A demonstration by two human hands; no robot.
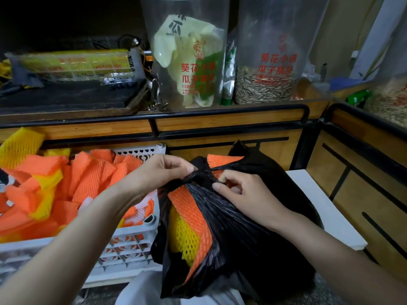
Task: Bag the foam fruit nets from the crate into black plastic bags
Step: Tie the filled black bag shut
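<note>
Right now, in the head view, the left hand [161, 170] pinches the twisted mouth of the black bag [253, 243] at near centre. The right hand [244, 190] grips the same bag just beside it. Orange and yellow foam nets [189, 216] show inside the bag, and more fill the white crate [132, 236] at left.

A: Where does the view sit?

B: On the person's head, wide-angle, facing forward and down. Both forearms run in from the bottom corners.

A: How near?

B: Close. The left hand [158, 172] and right hand [240, 190] meet mid-picture on the black plastic bag [242, 238], which fills the lower centre.

A: And the edges?

B: The crate [136, 234] lies lower left. The worktop [220, 122] with its clear tubs [275, 29] runs across the top, straight lines bowing at the margins.
</note>
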